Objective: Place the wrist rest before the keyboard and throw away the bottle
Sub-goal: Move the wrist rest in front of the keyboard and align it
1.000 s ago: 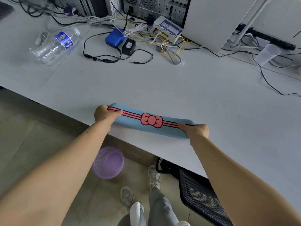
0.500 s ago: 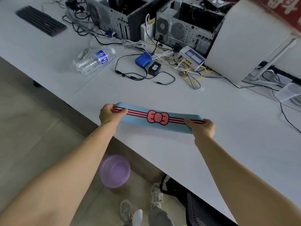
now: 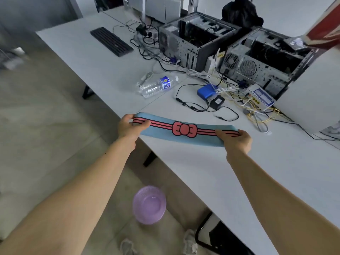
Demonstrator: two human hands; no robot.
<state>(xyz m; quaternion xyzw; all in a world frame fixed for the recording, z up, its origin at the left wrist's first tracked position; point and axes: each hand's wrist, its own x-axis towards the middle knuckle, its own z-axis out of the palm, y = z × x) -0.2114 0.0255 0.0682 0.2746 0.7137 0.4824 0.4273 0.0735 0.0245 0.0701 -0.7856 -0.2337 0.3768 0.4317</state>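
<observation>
A long blue wrist rest (image 3: 166, 135) with pink stripes and a pink bow is held level above the near edge of the white table (image 3: 230, 172). My left hand (image 3: 128, 127) grips its left end and my right hand (image 3: 237, 141) grips its right end. A black keyboard (image 3: 111, 41) lies far back on the left of the table. A clear plastic bottle (image 3: 156, 86) with a blue label lies on its side between the keyboard and the wrist rest. A purple waste basket (image 3: 149, 205) stands on the floor below the table edge.
Two open computer cases (image 3: 195, 39) stand at the back. In front of them lie tangled cables, a blue box (image 3: 206, 91), a black power adapter (image 3: 217, 102) and a white network box (image 3: 261, 96). A black chair (image 3: 217, 236) is tucked under the table at bottom right.
The view has tilted up and left, bringing the keyboard and computer cases into sight. Both hands have carried the wrist rest up off the table and toward the left.
</observation>
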